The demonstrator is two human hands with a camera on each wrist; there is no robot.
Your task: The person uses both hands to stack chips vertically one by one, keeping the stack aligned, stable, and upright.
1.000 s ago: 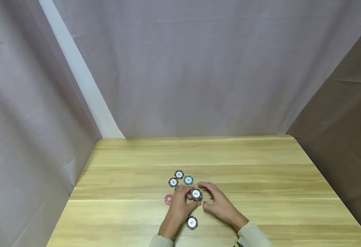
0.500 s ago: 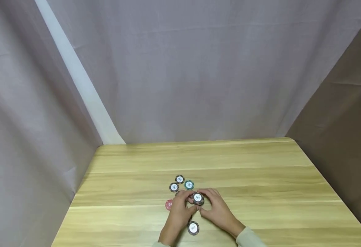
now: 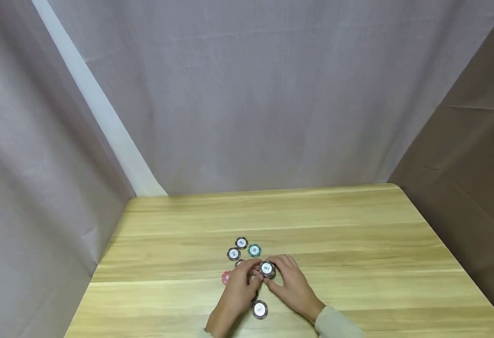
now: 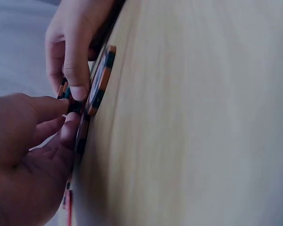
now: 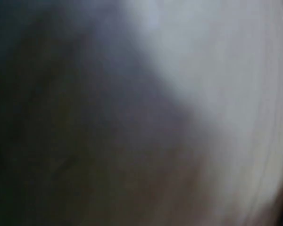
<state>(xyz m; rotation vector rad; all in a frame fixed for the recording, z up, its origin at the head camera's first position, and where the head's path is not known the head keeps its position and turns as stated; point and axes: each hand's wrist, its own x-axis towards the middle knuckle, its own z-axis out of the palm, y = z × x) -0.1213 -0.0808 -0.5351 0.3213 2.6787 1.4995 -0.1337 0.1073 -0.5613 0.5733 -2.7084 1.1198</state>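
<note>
Both hands meet at a small stack of black poker chips (image 3: pixel 267 269), whose top chip reads 100. My left hand (image 3: pixel 235 290) holds it from the left with thumb and fingers. From the other side my right hand (image 3: pixel 292 287) grips it between thumb and forefinger. In the left wrist view the fingertips of the left hand (image 4: pixel 28 146) and right hand (image 4: pixel 75 47) nearly touch around the chips. Toward the person lies another black 100 chip (image 3: pixel 259 310), overlapping a dark chip partly hidden by the left hand. The right wrist view is too dark and blurred to read.
Beyond the left hand lie two black chips (image 3: pixel 241 242) side by side and a green chip (image 3: pixel 254 250). A red chip (image 3: pixel 226 277) and another black chip (image 3: pixel 239 263) are partly covered by that hand. Curtains surround the wooden table (image 3: pixel 357 234).
My right hand, apart from the stack a second ago, has closed in and now grips it too. The left hand stays at the stack. The head view has shifted slightly.
</note>
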